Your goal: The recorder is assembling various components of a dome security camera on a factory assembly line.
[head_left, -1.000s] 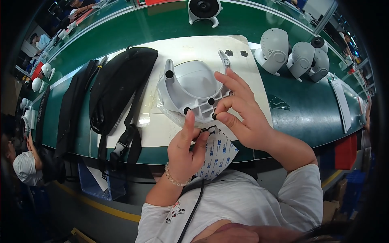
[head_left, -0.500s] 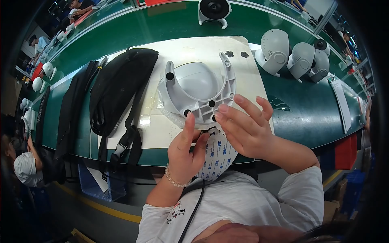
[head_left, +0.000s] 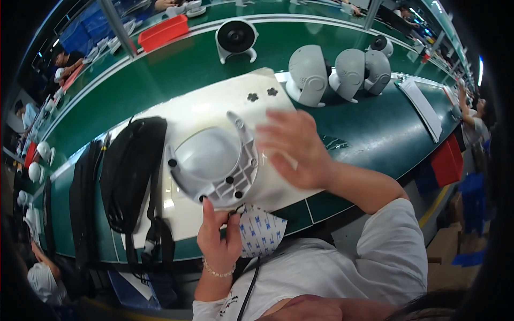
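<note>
White plastic housing (head_left: 209,160) lies on a pale mat (head_left: 214,104), its rounded shell and ribbed base showing, and black round pads (head_left: 229,180) dot the ribs and one leg. At its 6 o'clock is my left hand (head_left: 218,235), one raised fingertip at the housing's edge beside a pad; whether it touches, I cannot tell. This grip pinches the upper corner of a backing sheet (head_left: 262,232), white with blue print, which hangs out at 5 o'clock from the housing. My right hand (head_left: 300,152), blurred, is up at 3 o'clock, just beside the housing; that grip is spread, thumb apart from the fingers.

Around the housing, a black fabric pouch (head_left: 131,176) lies at 9 o'clock, and two black flower-shaped pieces (head_left: 252,97) sit on the mat at 1 o'clock. On the green tabletop (head_left: 375,128), grey-and-white devices (head_left: 308,75) stand grouped at 2 o'clock, another device with a black disc (head_left: 235,40) stands at 12, and a red tray (head_left: 163,33) is farther off at 11.
</note>
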The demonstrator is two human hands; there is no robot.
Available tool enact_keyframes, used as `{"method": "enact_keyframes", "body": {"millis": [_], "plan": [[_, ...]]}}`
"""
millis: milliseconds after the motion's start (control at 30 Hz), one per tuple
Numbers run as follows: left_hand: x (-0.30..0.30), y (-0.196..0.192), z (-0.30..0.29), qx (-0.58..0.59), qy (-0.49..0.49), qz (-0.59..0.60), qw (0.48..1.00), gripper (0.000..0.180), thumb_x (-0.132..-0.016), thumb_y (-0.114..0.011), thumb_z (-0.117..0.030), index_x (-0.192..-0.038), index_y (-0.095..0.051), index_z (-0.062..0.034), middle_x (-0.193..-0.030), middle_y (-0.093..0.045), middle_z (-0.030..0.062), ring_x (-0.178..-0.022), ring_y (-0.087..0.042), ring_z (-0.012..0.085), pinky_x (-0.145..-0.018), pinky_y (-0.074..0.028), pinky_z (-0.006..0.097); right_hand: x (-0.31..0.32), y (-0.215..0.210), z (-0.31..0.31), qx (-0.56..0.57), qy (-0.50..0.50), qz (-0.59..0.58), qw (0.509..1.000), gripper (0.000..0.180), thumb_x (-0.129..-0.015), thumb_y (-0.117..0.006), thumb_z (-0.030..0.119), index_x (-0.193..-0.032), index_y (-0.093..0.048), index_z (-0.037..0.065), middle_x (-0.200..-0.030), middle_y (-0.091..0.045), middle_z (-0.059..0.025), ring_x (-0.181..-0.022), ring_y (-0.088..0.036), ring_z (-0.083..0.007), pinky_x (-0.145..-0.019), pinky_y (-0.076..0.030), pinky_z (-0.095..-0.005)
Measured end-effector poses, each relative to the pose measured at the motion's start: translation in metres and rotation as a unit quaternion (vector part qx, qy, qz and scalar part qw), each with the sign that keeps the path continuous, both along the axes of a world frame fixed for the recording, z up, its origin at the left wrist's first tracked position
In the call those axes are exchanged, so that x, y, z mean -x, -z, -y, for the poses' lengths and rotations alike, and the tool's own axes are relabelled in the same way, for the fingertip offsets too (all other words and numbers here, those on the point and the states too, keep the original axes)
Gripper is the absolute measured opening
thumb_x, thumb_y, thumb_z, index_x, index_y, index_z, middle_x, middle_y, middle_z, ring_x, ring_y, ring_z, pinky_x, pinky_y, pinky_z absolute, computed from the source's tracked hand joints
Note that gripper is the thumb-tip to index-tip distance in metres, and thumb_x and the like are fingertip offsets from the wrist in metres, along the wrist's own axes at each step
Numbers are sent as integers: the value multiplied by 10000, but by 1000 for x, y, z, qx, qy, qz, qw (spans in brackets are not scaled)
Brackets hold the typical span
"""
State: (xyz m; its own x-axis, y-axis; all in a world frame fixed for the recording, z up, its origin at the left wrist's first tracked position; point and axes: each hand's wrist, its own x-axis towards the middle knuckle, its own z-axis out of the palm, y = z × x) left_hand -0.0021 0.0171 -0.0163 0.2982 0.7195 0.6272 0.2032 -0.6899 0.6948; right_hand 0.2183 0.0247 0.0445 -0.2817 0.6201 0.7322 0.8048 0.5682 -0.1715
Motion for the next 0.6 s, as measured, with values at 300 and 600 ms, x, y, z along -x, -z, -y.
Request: {"method": "enact_keyframes", "body": {"millis": [300, 600], "plan": [[6, 3, -3, -73, 105, -38, 991, 660, -739, -534, 28, -1304, -195, 20, -704, -587, 136, -537, -522, 201, -528, -424, 265, -105, 69, -228, 193, 395, -75, 895, 352, -739, -541, 238, -1010, -517, 14, -1132, -480, -155, -1111, -413, -289, -896, -343, -390], [34, 12, -6, 132, 121, -137, 974, 398, -751, -607, -103, -1100, -477, 37, -769, -579, 147, -604, -535, 205, -515, -417, 273, -159, 87, -303, 213, 501, -139, 827, 476, -779, -458, 326, -1168, -459, 53, -1226, -454, -105, -1208, -338, -253, -963, -228, -438]]}}
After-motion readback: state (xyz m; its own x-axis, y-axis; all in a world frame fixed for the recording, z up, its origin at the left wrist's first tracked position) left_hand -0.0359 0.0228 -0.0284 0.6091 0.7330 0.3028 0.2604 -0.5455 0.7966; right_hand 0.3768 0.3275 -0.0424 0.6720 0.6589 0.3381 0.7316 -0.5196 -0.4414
